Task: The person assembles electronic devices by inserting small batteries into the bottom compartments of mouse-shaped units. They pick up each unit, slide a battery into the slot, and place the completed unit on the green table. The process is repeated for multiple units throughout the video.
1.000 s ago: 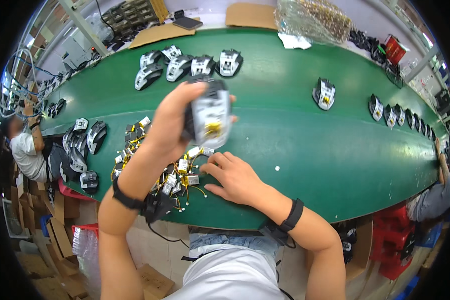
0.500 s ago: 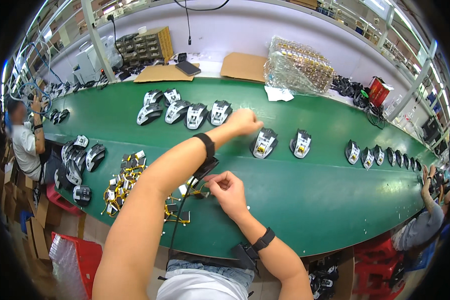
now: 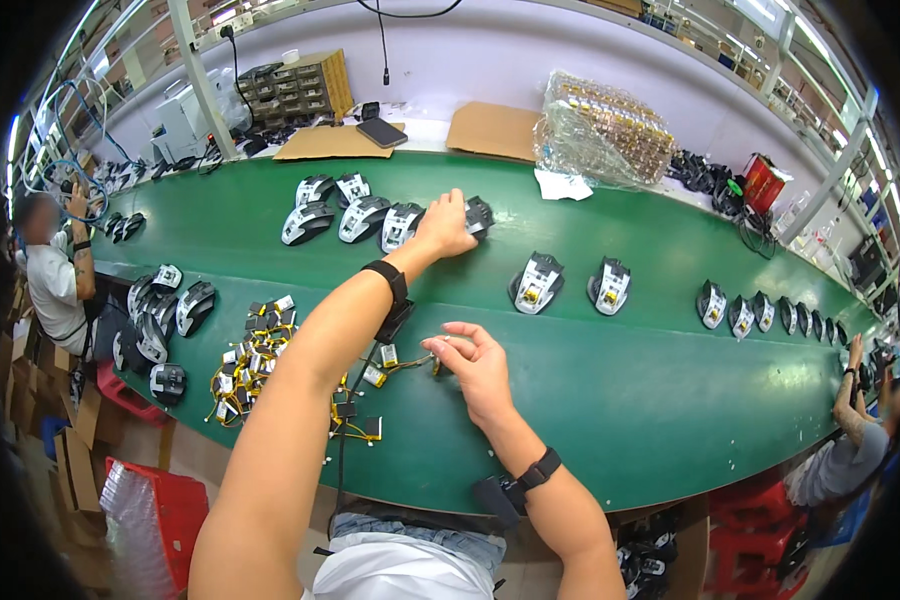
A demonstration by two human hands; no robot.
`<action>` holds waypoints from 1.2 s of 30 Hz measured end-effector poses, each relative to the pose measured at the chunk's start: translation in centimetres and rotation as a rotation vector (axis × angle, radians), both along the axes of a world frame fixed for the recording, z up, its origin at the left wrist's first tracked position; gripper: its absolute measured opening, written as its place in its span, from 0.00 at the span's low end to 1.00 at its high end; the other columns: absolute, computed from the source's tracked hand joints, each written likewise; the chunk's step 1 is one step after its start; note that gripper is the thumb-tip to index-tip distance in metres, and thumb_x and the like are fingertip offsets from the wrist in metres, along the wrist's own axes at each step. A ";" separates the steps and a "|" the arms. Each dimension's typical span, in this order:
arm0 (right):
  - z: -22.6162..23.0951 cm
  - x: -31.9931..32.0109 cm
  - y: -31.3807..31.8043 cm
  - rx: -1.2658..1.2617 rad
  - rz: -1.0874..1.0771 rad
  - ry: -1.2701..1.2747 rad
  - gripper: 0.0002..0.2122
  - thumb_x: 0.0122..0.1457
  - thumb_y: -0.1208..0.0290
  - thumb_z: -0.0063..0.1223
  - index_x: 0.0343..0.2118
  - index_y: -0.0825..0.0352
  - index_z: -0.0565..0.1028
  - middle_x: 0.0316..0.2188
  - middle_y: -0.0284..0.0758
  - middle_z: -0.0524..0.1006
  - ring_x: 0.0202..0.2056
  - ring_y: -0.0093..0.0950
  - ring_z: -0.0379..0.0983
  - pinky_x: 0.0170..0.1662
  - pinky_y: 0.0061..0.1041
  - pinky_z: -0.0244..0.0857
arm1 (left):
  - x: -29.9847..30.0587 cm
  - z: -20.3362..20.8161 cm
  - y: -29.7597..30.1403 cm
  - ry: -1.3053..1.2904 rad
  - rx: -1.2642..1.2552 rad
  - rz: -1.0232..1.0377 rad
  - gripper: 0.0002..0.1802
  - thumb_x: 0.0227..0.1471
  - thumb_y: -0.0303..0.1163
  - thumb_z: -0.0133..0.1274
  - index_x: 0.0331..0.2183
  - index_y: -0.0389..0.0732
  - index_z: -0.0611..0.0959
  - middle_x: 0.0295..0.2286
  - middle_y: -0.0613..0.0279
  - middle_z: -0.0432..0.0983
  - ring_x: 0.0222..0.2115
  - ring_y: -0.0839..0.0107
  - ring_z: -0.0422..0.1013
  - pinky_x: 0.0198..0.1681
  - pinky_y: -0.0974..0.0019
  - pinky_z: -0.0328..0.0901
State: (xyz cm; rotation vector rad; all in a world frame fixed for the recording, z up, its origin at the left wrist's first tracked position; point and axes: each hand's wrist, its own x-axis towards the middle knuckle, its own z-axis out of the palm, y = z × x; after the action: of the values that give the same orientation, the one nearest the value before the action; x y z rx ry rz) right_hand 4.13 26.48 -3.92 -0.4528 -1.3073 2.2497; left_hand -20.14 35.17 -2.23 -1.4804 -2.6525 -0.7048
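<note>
My left hand (image 3: 444,228) reaches over the middle of the bench, closed around a half-built computer mouse (image 3: 481,212), which its fingers partly cover. Just left of it stand several more open grey-and-black mouse bodies (image 3: 364,218). My right hand (image 3: 478,372) is nearer to me, thumb and forefinger pinching the thin wires of a small battery (image 3: 374,376); the wire ends are too small to make out. To its left lies a heap of small batteries (image 3: 260,345) with yellow ends and leads, partly behind my left forearm. Two mouse bodies with yellow parts inside (image 3: 538,283) sit to the right.
The green bench (image 3: 610,400) carries a row of mouse bodies (image 3: 740,316) on the right and a cluster (image 3: 155,320) on the left. Cardboard sheets (image 3: 492,130), a phone (image 3: 381,132) and bagged parts (image 3: 605,128) lie along the back. Co-workers sit at both ends.
My left hand has moved left and back from beside the two mouse bodies and taken hold of a mouse in the back group. My right hand has shifted slightly right, its fingers more extended.
</note>
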 end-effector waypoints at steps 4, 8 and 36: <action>0.1 0.3 1.0 0.033 0.016 -0.003 0.09 0.58 0.77 0.59 0.38 0.72 0.71 0.35 0.43 0.81 0.39 0.22 0.77 0.43 0.18 0.68 | 2.6 3.3 -3.1 -0.715 0.401 -0.122 0.45 0.33 0.39 0.71 0.51 0.32 0.68 0.42 0.54 0.73 0.41 0.68 0.71 0.46 0.67 0.65; 0.0 0.3 0.6 0.075 0.012 -0.032 0.08 0.58 0.76 0.59 0.37 0.74 0.76 0.34 0.40 0.82 0.37 0.20 0.77 0.42 0.18 0.69 | 5.8 7.4 -11.6 -1.284 0.500 -0.231 0.23 0.49 0.38 0.59 0.45 0.38 0.74 0.36 0.64 0.76 0.35 0.76 0.72 0.37 0.69 0.66; 0.4 -0.3 -2.8 0.982 -0.373 -0.199 0.05 0.58 0.75 0.58 0.31 0.71 0.75 0.22 0.35 0.78 0.22 0.24 0.76 0.26 0.21 0.68 | 8.9 2.0 -23.2 -1.617 0.633 -0.276 0.29 0.49 0.34 0.57 0.51 0.34 0.70 0.43 0.48 0.76 0.42 0.64 0.76 0.47 0.61 0.71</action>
State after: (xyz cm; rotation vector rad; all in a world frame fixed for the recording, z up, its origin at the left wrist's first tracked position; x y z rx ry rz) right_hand 3.80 23.66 -3.48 -0.4838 -2.0134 1.0817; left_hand -11.22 11.97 -0.23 -1.1592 -2.0590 -3.4331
